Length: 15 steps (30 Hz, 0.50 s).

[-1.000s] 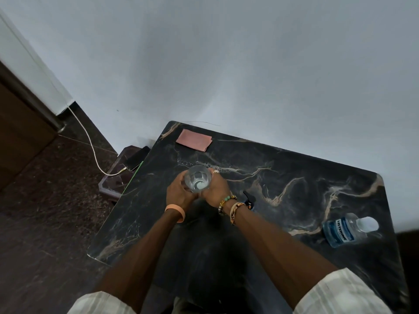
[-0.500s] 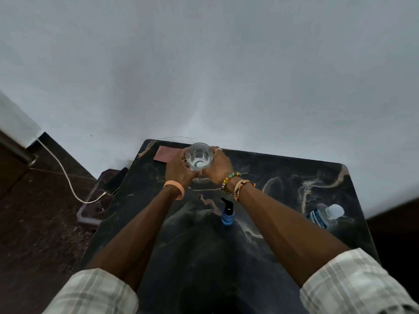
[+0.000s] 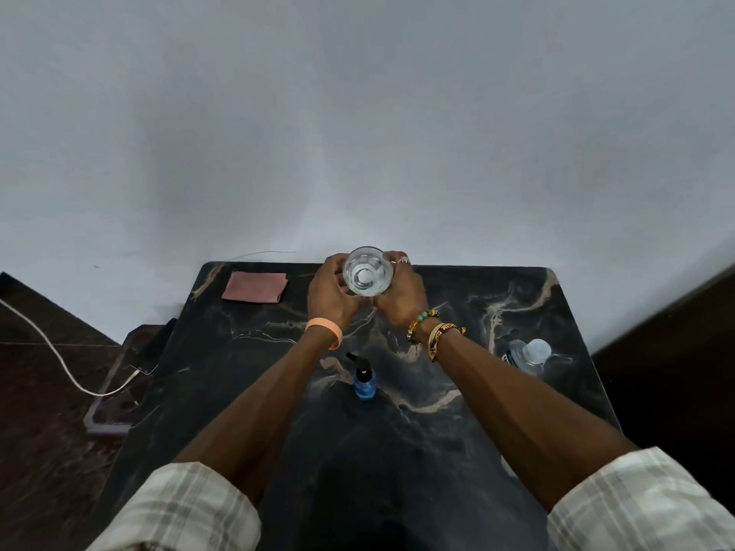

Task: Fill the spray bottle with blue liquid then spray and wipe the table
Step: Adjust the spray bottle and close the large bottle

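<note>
Both hands hold a clear drinking glass point(image 3: 367, 271) over the far edge of the black marble table point(image 3: 457, 431). My left hand point(image 3: 328, 290) wraps its left side and my right hand point(image 3: 401, 292) its right side. The glass looks nearly empty of colour, with something pale at its bottom. A small spray bottle point(image 3: 364, 379) with a black nozzle and blue liquid stands upright between my forearms. A pink cloth point(image 3: 255, 287) lies flat at the table's far left corner. A clear mouthwash bottle point(image 3: 527, 355) with a blue label lies at the right side.
A grey wall rises right behind the table. Left of the table a low stand holds a phone point(image 3: 153, 349) with a white cable point(image 3: 51, 353) running across the dark floor. A dark surface borders the table on the right.
The glass, held in both hands, has moved away from me toward the table's far edge. The spray bottle, earlier hidden by my right arm, now shows between my forearms.
</note>
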Each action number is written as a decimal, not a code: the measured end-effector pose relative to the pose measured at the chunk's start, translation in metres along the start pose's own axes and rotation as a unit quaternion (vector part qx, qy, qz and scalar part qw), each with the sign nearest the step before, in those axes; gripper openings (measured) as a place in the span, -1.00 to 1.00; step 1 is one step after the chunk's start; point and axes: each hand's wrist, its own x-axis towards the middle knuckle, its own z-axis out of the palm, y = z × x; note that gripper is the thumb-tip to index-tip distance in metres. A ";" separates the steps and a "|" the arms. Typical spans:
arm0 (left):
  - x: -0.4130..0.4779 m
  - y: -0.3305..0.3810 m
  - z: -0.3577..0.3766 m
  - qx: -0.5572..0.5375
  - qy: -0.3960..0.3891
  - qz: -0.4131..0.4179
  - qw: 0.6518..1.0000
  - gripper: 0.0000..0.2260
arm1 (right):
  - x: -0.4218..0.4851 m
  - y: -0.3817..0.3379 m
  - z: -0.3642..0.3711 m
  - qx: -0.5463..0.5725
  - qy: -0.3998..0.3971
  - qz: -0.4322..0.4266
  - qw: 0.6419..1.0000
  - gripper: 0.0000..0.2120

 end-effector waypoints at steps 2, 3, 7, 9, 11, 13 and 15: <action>0.000 0.000 0.004 0.007 -0.001 0.005 1.000 -0.37 | -0.001 0.005 -0.001 0.004 0.003 0.003 1.000 -0.39; -0.001 0.000 0.005 0.007 -0.005 0.004 1.000 -0.37 | -0.001 0.007 -0.001 0.007 0.001 0.008 1.000 -0.38; 0.003 -0.001 0.006 0.016 -0.043 -0.001 0.999 -0.36 | 0.004 0.015 -0.004 -0.002 -0.011 0.032 0.999 -0.35; 0.003 0.000 0.005 0.023 -0.057 0.003 0.998 -0.36 | 0.005 0.018 -0.005 -0.011 -0.020 0.039 0.999 -0.33; 0.004 0.001 0.006 0.028 -0.066 0.006 0.997 -0.37 | 0.006 0.022 -0.006 -0.011 -0.021 0.045 0.999 -0.32; 0.004 0.002 0.008 0.032 -0.071 0.010 0.997 -0.39 | 0.006 0.025 -0.006 -0.007 -0.018 0.050 0.999 -0.32; 0.005 0.001 0.011 0.039 -0.078 0.016 0.996 -0.39 | 0.005 0.029 -0.005 0.001 -0.006 0.056 0.998 -0.32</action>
